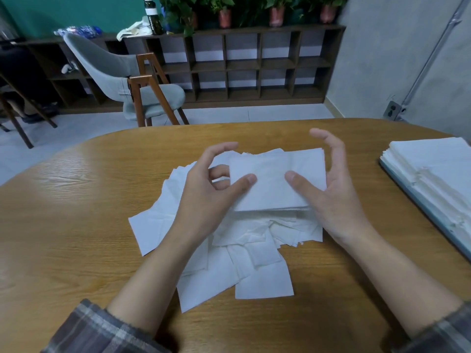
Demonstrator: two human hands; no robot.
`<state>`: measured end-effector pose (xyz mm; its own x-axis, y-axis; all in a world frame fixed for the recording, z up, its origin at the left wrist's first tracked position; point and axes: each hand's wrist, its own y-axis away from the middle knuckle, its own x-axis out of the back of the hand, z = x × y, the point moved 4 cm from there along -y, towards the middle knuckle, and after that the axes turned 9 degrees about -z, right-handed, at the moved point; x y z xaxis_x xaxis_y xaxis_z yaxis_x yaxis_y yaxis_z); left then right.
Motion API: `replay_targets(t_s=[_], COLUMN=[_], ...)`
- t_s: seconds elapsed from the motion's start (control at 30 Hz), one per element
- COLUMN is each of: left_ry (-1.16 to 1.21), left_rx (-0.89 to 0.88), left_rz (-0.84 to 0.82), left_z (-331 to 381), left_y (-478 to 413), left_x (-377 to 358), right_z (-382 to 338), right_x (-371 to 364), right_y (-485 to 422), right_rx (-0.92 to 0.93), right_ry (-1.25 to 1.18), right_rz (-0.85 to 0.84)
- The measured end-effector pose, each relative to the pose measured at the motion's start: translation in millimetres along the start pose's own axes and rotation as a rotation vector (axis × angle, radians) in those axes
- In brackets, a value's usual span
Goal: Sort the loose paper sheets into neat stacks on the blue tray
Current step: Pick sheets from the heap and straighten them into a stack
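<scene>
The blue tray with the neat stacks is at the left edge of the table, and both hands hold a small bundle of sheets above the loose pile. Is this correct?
Not quite. The head view shows the blue tray at the right edge of the table, not the left. The rest holds: the left hand and right hand hold a small bundle of sheets above the loose pile.

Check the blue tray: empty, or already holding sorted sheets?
Already holding sheets: neat white stacks cover the blue tray, only its near edge showing.
</scene>
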<state>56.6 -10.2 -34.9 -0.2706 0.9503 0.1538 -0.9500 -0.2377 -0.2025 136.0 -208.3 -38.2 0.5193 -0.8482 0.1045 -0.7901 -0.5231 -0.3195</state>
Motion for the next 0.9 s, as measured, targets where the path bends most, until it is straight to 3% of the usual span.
replay_targets(t_s=[0.13,0.2,0.3,0.4,0.47,0.9], left_ry=[-0.104,-0.201,-0.492,-0.665,-0.704,-0.696], left_rx=[-0.057,-0.111,-0.219,-0.236,-0.233,-0.32], left_rz=[0.087,0.064,-0.082,-0.303,-0.363,-0.305], left_z=[-4.3,-2.8,-4.4,-12.1,-17.0,-11.7], left_y=[0.2,1.6,0.0,-1.2,-0.7,-0.2], left_x=[3.5,1.2,-2.5,-6.8,-8.7,-6.7], right_z=[2.0,7.1,14.7,21.2,21.3,17.9], right_x=[2.7,6.8,19.5,28.4,27.9,20.3], right_y=[-2.2,-3.3,-5.6,-5.9,-5.5,-4.3], right_rx=[0.006,-0.025,-0.062,-0.075,-0.069,-0.037], right_ry=[0.175,0.202,0.232,0.229,0.226,0.236], right_rz=[-0.118,-0.051,0.114,0.168,0.154,0.082])
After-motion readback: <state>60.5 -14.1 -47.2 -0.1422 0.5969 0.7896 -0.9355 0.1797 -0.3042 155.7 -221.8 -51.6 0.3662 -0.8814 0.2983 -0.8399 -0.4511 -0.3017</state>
